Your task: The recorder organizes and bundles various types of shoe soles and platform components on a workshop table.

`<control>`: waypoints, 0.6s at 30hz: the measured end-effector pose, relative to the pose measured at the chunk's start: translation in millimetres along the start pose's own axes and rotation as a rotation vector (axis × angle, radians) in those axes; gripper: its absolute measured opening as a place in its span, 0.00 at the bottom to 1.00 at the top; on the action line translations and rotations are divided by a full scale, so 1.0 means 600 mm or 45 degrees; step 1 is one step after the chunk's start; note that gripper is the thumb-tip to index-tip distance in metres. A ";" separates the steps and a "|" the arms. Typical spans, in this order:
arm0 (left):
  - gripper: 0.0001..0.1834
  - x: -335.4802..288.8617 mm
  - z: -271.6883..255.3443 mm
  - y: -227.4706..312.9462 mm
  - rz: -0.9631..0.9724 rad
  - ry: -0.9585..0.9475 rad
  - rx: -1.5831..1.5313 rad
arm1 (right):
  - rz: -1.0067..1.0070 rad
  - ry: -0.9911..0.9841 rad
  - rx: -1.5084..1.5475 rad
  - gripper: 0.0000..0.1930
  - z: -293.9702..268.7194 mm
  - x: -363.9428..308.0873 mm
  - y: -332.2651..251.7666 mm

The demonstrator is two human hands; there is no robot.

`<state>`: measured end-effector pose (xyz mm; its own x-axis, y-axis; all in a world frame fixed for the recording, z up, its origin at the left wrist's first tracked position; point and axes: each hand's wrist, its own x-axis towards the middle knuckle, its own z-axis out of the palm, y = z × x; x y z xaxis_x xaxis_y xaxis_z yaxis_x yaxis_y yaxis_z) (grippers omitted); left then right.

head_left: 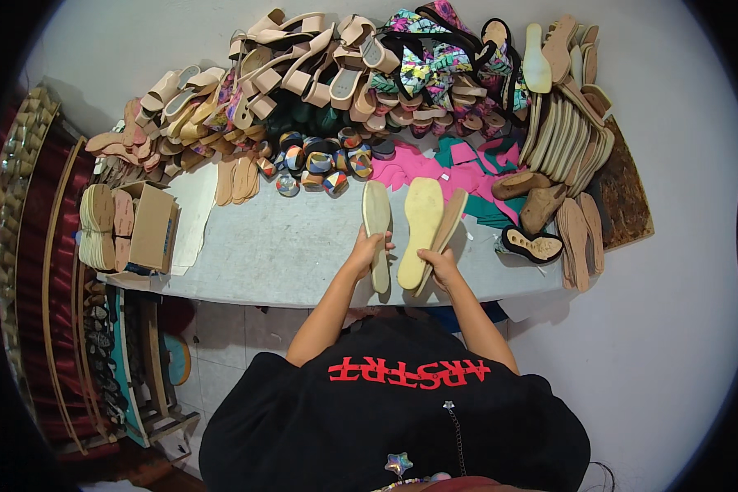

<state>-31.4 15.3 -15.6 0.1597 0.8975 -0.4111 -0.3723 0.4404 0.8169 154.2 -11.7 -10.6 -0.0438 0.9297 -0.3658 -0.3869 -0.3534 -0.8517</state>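
Over the grey-white table (271,246), my left hand (366,252) grips a pale shoe insole (376,213) by its side, held upright and partly edge-on. To its right, my right hand (443,266) is closed around the lower part of a cream-yellow insole (423,217), its thumb lying on the face. A second, browner insole (454,215) is in the same hand, behind the yellow one and fanned out to the right. A narrow gap separates the pieces of the two hands. Some fingers of my right hand are hidden behind the insoles.
Heaped sandals (303,66) line the table's back, with colourful patterned heels (316,164) before them. Pink fabric pieces (402,164) lie beyond my hands. Brown shoe lasts (541,205) and stacked insoles (566,139) stand right; a cardboard box (154,225) sits left.
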 end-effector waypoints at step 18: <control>0.12 0.014 -0.022 -0.023 0.014 0.174 0.164 | -0.303 0.599 -1.263 0.24 -0.053 0.022 -0.027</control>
<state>-37.1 16.4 -35.9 0.0269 0.8948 -0.4456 -0.2515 0.4375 0.8633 189.1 3.1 -13.3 0.3667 0.9268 -0.0807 0.5746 -0.2938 -0.7639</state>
